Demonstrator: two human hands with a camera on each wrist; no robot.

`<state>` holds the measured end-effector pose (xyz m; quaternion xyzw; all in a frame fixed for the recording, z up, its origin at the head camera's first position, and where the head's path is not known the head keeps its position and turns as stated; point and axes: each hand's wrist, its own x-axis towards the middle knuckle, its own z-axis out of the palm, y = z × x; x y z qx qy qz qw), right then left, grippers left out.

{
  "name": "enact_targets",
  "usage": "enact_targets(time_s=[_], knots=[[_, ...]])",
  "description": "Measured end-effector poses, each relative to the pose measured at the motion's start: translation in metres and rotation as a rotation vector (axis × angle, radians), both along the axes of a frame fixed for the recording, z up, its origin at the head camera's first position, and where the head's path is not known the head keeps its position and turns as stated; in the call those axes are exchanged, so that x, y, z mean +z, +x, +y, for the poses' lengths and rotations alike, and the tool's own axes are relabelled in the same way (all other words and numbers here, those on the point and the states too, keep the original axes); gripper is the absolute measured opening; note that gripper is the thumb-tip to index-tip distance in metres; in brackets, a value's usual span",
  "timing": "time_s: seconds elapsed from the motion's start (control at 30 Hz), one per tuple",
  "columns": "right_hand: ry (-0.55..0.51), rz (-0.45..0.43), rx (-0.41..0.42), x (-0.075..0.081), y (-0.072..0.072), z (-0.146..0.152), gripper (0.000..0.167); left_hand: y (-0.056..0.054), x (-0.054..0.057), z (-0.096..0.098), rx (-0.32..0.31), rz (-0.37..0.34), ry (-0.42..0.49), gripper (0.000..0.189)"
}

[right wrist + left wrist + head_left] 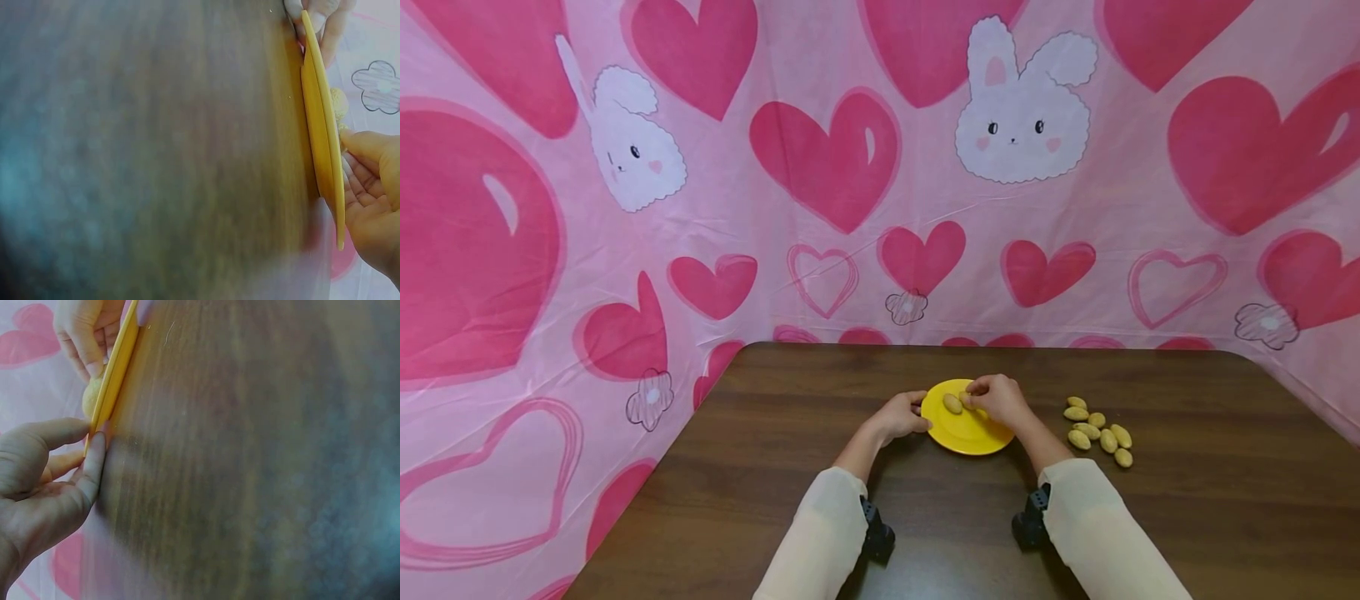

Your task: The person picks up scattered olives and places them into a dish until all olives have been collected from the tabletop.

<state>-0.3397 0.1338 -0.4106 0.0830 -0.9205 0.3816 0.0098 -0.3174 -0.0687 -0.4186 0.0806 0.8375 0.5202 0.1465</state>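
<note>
A round yellow plate (970, 435) lies on the table between both hands. My left hand (898, 417) pinches the plate's left rim; the left wrist view shows its fingers and thumb at the edge. Over the far side of the plate, my right hand (1000, 400) pinches a small yellowish-brown potato (966, 401) between thumb and fingertips, low over the plate's surface. A second small potato (952, 403) sits on the plate just left of it. Seen edge-on in the right wrist view, the plate (322, 119) partly hides the held potato, and the fingers cover much of it too.
Several more small potatoes (1108, 441) lie in a loose group on the brown wooden table (820, 375), right of the plate. Behind the table hangs a pink cloth (925, 200) with hearts and rabbits. Dark wrist cameras (877, 532) sit below both cream sleeves.
</note>
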Motion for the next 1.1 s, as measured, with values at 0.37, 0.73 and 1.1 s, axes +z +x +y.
enact_targets(time_s=[0.37, 0.73, 1.1], knots=[[-0.017, 0.001, 0.008, 0.002, 0.001, 0.002, 0.023, 0.000, 0.001, 0.000, -0.005, -0.005, 0.002, 0.061], [-0.035, -0.005, -0.012, 0.003, -0.001, 0.015, 0.024, 0.000, 0.001, 0.000, -0.012, 0.002, 0.000, 0.063], [-0.056, 0.052, 0.000, 0.010, 0.004, 0.038, 0.025, 0.000, 0.003, -0.001, -0.030, 0.001, -0.002, 0.063]])
